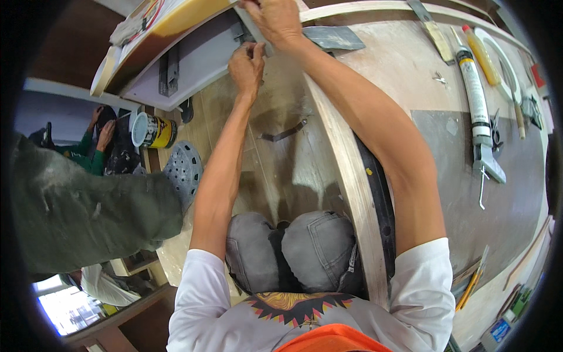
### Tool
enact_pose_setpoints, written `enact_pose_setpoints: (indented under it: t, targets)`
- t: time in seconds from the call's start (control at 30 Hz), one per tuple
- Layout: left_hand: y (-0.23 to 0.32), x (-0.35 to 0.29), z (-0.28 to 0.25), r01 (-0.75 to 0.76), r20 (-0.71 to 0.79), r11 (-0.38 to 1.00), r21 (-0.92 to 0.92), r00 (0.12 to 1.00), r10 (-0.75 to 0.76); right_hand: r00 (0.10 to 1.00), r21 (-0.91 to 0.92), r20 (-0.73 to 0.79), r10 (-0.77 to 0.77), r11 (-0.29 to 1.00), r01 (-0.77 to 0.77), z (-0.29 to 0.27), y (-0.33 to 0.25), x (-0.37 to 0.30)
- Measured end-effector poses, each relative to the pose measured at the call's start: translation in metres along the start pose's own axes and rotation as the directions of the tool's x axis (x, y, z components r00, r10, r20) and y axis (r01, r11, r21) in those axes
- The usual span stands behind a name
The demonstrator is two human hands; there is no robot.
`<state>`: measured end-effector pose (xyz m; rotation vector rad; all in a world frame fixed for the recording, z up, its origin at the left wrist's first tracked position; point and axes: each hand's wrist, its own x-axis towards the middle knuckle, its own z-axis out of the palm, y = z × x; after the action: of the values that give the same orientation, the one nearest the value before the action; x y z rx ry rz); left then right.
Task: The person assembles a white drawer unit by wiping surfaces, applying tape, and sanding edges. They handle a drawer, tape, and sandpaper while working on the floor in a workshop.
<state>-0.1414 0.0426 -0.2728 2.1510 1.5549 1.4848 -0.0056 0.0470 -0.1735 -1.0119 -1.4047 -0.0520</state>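
Observation:
My left hand [246, 67] reaches to the front of a white-lined cabinet [199, 56]. Its fingers are curled in a pinch by the front edge, and what they hold, if anything, is too small to make out. Higher up, my right hand [275, 23] is closed at the top of the cabinet's pale edge strip [253, 28]; its fingertips are partly cut off by the frame. A metal hinge-like fitting [239, 32] sits inside the cabinet close to both hands. Deeper inside, grey metal rails [169, 71] are fixed to the white panel.
To my right, a workbench [399, 76] holds a caulking gun [476, 100], a scraper [433, 32], a tape roll [507, 58] and pencils [467, 291]. A dark metal strip [284, 131] lies on the floor. At left are a co-worker's leg [99, 199], clog [183, 173] and a paint bucket [153, 130].

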Motion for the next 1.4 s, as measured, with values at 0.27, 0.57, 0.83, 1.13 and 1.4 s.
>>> enact_pose_setpoints:
  t: [0.27, 0.57, 0.83, 1.13, 1.4]
  targets:
    - [0.016, 0.004, -0.007, 0.033, 0.071, 0.999, -0.018, 0.997, -0.031, 0.987, 0.108, -0.008, 0.162, 0.981, -0.16, -0.009, -0.005, -0.002]
    - [0.02, 0.011, -0.014, 0.027, 0.159, 0.996, 0.087, 0.986, -0.041, 0.98, 0.19, -0.014, 0.198, 0.963, -0.192, -0.01, -0.005, 0.001]
    - [0.018, 0.01, -0.012, 0.08, 0.184, 0.992, 0.094, 0.978, -0.096, 0.978, 0.188, 0.085, 0.19, 0.961, -0.203, -0.011, -0.002, 0.001]
    - [0.002, 0.008, 0.014, -0.048, 0.173, 0.993, 0.11, 0.984, 0.028, 0.998, 0.092, 0.032, 0.059, 0.994, -0.062, -0.016, 0.014, 0.0]
    - [-0.015, 0.011, -0.013, 0.069, 0.267, 0.997, 0.044, 0.961, -0.078, 0.962, 0.008, 0.273, 0.023, 1.0, -0.026, -0.057, 0.0, 0.03]
